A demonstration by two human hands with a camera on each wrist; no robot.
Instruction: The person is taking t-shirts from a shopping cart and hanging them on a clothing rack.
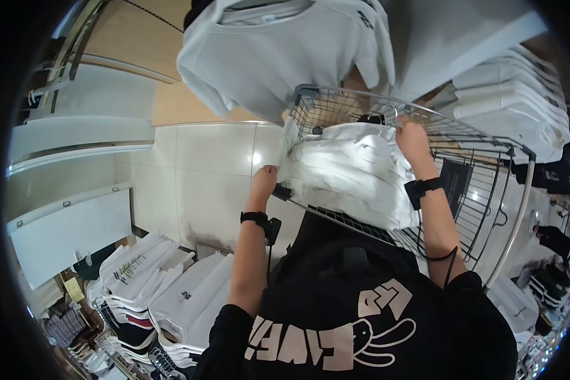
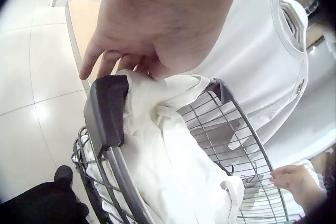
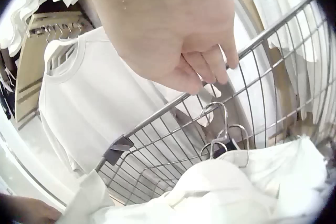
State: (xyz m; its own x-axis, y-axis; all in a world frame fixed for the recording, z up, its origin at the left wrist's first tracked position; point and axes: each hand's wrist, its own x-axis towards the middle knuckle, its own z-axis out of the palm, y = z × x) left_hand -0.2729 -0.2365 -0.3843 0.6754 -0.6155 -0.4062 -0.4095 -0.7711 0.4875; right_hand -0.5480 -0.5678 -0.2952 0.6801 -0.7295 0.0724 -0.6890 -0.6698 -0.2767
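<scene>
A pile of white garments (image 1: 351,171) fills the near part of a wire shopping cart (image 3: 157,137). My left hand (image 1: 264,180) is at the cart's near left corner, by its dark plastic corner piece (image 2: 107,111). Its fingers curl at the edge of the white cloth (image 2: 163,90) draped there, gripping it. At the far rim, my right hand (image 3: 173,35) hangs with loosely curled fingers over the wire. Just below those fingers, metal hanger hooks (image 3: 215,113) stick up from the garments. The right hand (image 2: 296,182) also shows beside the rim in the left wrist view.
A large white sweatshirt (image 1: 285,57) hangs right behind the cart. More white shirts hang on a rack (image 1: 513,107) at right. White tops (image 1: 190,297) hang at lower left. Pale floor tiles (image 1: 215,152) lie left of the cart.
</scene>
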